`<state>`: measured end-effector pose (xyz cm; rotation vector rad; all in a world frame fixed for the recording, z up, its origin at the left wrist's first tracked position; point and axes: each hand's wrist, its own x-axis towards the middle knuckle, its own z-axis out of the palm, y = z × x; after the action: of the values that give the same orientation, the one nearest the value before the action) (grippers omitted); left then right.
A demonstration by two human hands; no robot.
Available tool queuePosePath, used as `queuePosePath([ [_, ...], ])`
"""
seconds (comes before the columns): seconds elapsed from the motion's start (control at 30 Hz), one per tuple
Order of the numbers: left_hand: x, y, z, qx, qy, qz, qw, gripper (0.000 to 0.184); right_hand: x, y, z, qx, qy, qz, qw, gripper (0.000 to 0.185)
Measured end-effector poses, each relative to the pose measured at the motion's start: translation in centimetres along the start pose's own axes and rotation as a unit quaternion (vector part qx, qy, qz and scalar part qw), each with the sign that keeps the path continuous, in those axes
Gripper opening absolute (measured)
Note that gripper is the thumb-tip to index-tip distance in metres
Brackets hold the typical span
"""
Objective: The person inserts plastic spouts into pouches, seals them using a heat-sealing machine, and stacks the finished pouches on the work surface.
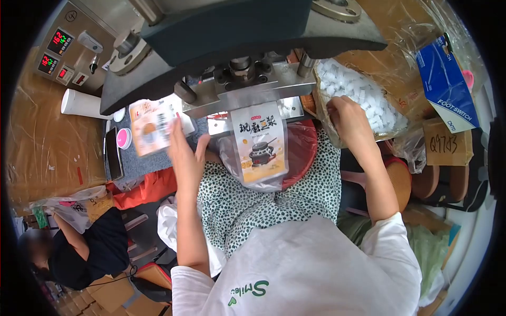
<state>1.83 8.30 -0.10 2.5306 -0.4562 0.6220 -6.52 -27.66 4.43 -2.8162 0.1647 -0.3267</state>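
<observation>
A printed pouch [262, 145] with a black pot picture hangs upright under the metal bar [250, 95] of a press in front of me. To its left, my left hand [184, 152] is at the right edge of a stack of similar printed pouches [150, 126], fingers stretched and thumb apart. Whether it touches the stack is unclear. On the right, my right hand [349, 121] reaches over the near edge of a box of small white plastic pieces [363, 97]. Its fingers are curled together, and their tips are partly hidden, so what they hold does not show.
Below the pouch sits a red basin [303, 158] lined with clear plastic. A control panel [66, 45], a white roll [81, 104], a phone [112, 152] and a pink-lidded jar [124, 138] are at left. A blue foot-switch box [445, 81] stands right. Another person [92, 247] works lower left.
</observation>
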Motion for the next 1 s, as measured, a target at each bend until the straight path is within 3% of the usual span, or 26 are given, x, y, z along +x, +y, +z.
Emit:
queuePosePath([
  [0.03,-2.2,-1.6,0.5,0.189,-0.08,-0.036,0.978,0.07,0.0,0.0,-0.1,0.006,0.002,0.0,1.0,0.022],
  [0.17,-5.2,-3.2,0.1,0.075,-0.119,-0.033,0.989,0.072,-0.3,-1.8,-2.9,-0.067,0.008,0.067,0.995,0.024],
  [0.27,-5.2,-2.6,-0.3,0.213,-0.065,-0.004,0.975,0.075,0.0,-0.4,-1.6,-0.06,-0.009,0.006,0.998,0.025],
  [0.4,-4.2,-4.7,-1.4,0.132,-0.022,-0.037,0.99,0.089,0.8,-0.1,-0.9,0.022,-0.022,0.017,0.999,0.021],
  [0.43,-4.3,-5.3,-1.7,0.196,-0.084,-0.021,0.977,0.094,0.8,-0.2,-0.9,0.038,-0.027,0.022,0.999,0.019],
  [0.53,-4.7,-4.9,-1.8,0.171,-0.121,0.033,0.977,0.096,1.1,-0.5,-1.2,0.066,-0.04,0.048,0.996,0.017],
  [0.6,-5.3,-4.9,-2.1,0.153,-0.13,0.037,0.979,0.077,1.1,-0.7,-1.3,0.056,-0.054,0.078,0.994,0.019],
  [0.67,-6.0,-5.8,-1.9,0.1,-0.142,0.003,0.985,0.069,0.5,0.0,-1.0,0.092,0.039,0.023,0.995,0.021],
  [0.7,-6.1,-5.6,-1.8,0.055,-0.089,0.0,0.995,0.065,0.2,-0.2,-1.1,0.11,0.086,-0.003,0.99,0.023],
  [0.77,-5.8,-4.9,-2.2,0.123,-0.064,0.033,0.99,0.066,-0.2,-0.8,-2.5,0.194,0.066,0.003,0.979,0.023],
  [0.87,-5.6,-4.3,-2.2,0.136,-0.059,0.054,0.987,0.063,-0.9,-1.8,-3.4,0.375,0.015,0.049,0.926,0.021],
  [1.0,-5.4,-1.8,-3.6,0.048,-0.098,0.034,0.994,0.049,-1.5,-4.8,-3.4,0.601,-0.144,0.069,0.783,0.027],
])
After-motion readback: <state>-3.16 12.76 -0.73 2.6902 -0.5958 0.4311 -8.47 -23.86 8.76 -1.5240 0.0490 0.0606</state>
